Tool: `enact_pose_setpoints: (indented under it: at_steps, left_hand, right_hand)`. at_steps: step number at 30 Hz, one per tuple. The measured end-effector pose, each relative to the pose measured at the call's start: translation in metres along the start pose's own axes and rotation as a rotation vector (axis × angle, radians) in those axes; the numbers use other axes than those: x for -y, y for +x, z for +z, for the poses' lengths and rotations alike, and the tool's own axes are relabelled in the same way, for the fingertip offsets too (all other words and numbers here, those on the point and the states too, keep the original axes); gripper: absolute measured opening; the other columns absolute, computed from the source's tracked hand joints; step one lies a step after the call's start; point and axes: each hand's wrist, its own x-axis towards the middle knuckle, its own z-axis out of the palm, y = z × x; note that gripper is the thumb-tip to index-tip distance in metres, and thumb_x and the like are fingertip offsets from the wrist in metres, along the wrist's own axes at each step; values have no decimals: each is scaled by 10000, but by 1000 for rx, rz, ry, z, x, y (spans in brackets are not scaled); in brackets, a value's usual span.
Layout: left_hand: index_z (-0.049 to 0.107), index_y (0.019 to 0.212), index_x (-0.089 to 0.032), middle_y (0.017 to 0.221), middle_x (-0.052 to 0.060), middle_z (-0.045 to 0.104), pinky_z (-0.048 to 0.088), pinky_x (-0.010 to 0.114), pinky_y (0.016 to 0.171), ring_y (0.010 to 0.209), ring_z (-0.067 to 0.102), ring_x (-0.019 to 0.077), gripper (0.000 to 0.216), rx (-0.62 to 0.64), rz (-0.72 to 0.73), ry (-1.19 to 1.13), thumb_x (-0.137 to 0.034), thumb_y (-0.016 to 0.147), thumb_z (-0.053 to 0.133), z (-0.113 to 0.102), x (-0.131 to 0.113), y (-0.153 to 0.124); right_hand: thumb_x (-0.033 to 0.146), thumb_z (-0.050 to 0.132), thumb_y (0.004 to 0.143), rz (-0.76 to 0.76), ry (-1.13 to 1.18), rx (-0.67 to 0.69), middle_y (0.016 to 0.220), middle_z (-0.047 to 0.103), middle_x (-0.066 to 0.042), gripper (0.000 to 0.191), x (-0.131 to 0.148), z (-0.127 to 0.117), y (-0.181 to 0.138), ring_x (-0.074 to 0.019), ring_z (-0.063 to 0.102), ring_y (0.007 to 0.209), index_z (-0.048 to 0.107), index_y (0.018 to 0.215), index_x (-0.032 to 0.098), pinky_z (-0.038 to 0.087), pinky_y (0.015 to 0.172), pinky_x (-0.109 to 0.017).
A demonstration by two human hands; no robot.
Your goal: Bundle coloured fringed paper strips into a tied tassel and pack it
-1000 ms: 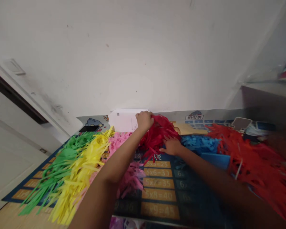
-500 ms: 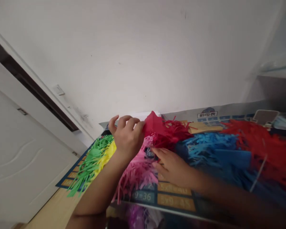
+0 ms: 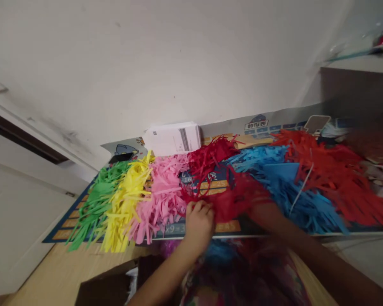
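My left hand (image 3: 199, 219) is closed at the near edge of the blue multiplication mat (image 3: 62, 221), its fingers curled on a dark red fringed paper sheet (image 3: 232, 197). My right forearm (image 3: 293, 238) reaches in from the lower right. That hand is hidden under the same red sheet. More dark red fringe (image 3: 210, 159) lies just beyond it. Pink fringed paper (image 3: 162, 191) lies directly left of my left hand.
Green (image 3: 97, 199) and yellow (image 3: 124, 197) fringed sheets lie on the left, blue (image 3: 274, 178) and bright red (image 3: 332, 178) ones on the right. A white paper stack (image 3: 174, 138) stands at the wall. A dark cardboard box (image 3: 108, 284) sits below the desk edge. A shelf (image 3: 354, 70) juts out top right.
Both hands came from the far side of the mat to its near edge, drawing dark red fringed paper toward me. My right hand went under that paper.
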Motion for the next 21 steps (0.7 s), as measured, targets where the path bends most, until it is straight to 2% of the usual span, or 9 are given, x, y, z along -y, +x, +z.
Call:
enact_pose_setpoints:
  at_steps: [2,4,5,7,10,12,14,17,21]
  left_hand:
    - [710,987,-247,1198,12,740,396,493,1017,1112,615,257,177,50,9,-37,-188,860,603,13,-6,0]
    - [696,1070,-224,1270,46,704,367,496,1074,1182,591,258,234,84,18,-72,-174,881,568,17,-10,0]
    - [685,1117,-206,1302,67,685,358,491,1092,1217,577,258,267,104,27,-92,-167,888,554,17,-10,0]
    - [643,1229,-182,1353,93,650,364,478,1100,1258,563,255,346,152,55,-133,-160,902,531,15,-10,2]
    - [597,1327,-220,1402,78,615,392,489,1075,1272,562,265,398,207,63,-139,-188,942,504,11,-9,5]
    - [619,1308,-243,1426,70,595,388,514,1077,1292,548,283,370,225,53,-110,-217,957,505,10,-8,4]
    - [647,1273,-258,1412,65,608,344,555,1112,1299,543,292,346,233,35,-99,-219,952,521,8,-4,1]
    - [675,1223,-299,1333,43,669,242,602,1168,1272,571,279,336,225,4,-175,-209,916,573,4,8,-6]
    - [732,1053,-285,1148,22,757,216,543,1187,1160,639,229,206,163,-72,-373,-219,899,611,-3,26,-8]
  right_hand:
    - [284,514,949,94,-25,-109,1068,701,-136,246,-25,-14,-31,-280,648,999,699,1068,175,522,890,-456]
    - [301,507,946,240,-72,-353,1022,714,-140,269,-32,-31,-57,-300,660,965,693,1098,179,518,844,-453]
    - [304,527,942,301,-120,-493,1034,712,-148,280,-26,-37,-65,-312,657,979,674,1143,176,505,853,-463]
    - [284,589,918,197,-153,-567,1023,718,-138,288,-2,-39,-72,-306,660,978,642,1187,195,485,870,-455]
    - [315,593,921,-180,-3,-152,1227,693,-106,351,44,-16,-61,-271,640,1120,587,1263,234,413,1005,-463]
    - [329,560,936,-227,73,22,1336,640,-112,404,59,5,-48,-259,590,1231,555,1320,204,304,1110,-491]
    - [269,518,944,-182,115,62,1298,667,-106,366,55,19,-40,-234,596,1229,583,1295,184,266,1128,-482]
    - [176,462,940,-136,147,71,1192,725,-62,300,28,23,-39,-202,646,1147,681,1139,228,320,1058,-448]
    - [274,453,987,-31,207,111,1053,764,-43,278,2,13,-34,-196,691,1003,721,1060,263,389,880,-392]
